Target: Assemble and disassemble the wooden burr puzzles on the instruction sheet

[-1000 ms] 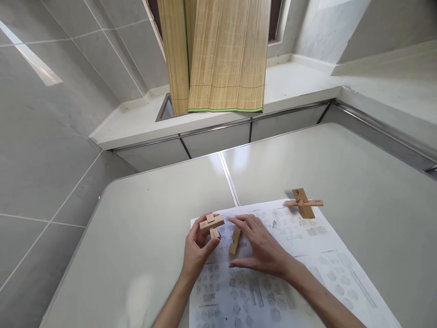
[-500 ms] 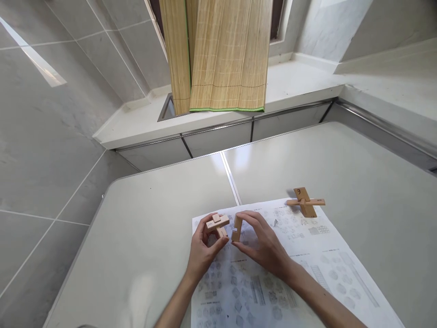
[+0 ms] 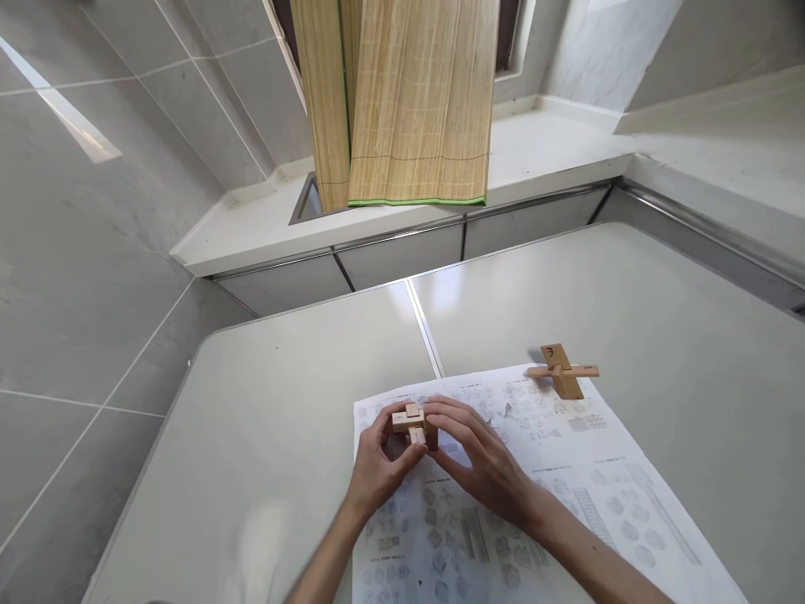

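Over the printed sheet (image 3: 402, 579), my left hand (image 3: 376, 466) is closed around a cluster of interlocking wooden puzzle pieces (image 3: 408, 422). My right hand (image 3: 487, 457) pinches a notched wooden puzzle piece (image 3: 431, 435) against the cluster's right side; fingers partly cover it, so I cannot tell whether it is seated. Farther right, at the sheet's top corner, lies a cross-shaped wooden puzzle (image 3: 567, 386) with a dark mark on one face. Neither hand touches it.
The pale table (image 3: 283, 419) has a metal seam (image 3: 423, 323) running back from the sheet. Behind it stand a white counter (image 3: 534, 159) and a bamboo mat (image 3: 421, 109) hanging over its edge. A grey tiled wall (image 3: 94, 277) rises on the left.
The gap between the hands has closed: the notched piece now meets the cluster. My left hand has turned the cluster and shifted it slightly right and down.
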Demonstrator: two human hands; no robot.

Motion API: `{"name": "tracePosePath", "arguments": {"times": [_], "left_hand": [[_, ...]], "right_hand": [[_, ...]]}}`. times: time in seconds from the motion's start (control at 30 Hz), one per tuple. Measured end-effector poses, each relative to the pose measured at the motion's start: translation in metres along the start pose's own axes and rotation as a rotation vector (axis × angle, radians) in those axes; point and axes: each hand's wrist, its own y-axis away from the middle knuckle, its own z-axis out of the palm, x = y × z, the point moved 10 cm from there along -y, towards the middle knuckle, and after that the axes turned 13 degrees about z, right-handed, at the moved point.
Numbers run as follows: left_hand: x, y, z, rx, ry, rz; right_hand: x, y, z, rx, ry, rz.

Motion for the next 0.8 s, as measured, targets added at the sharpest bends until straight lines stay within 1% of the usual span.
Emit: {"name": "tracePosePath", "arguments": {"times": [0.2, 0.37, 0.63, 0.8], "left_hand": [[-0.001, 0.0, 0.0, -0.003, 0.004, -0.004], [0.001, -0.001, 0.003, -0.032, 0.011, 0.006], [0.004, -0.001, 0.013, -0.163, -0.026, 0.028], [0.005, -0.001, 0.012, -0.167, -0.003, 0.039]], "right_hand": [[0.0, 0.001, 0.005, -0.034, 0.015, -0.004], [-0.005, 0.002, 0.005, -0.011, 0.026, -0.033], [-0.009, 0.005, 0.013, -0.11, -0.042, -0.056], [-0.009, 0.004, 0.014, -0.101, -0.065, -0.042]]}}
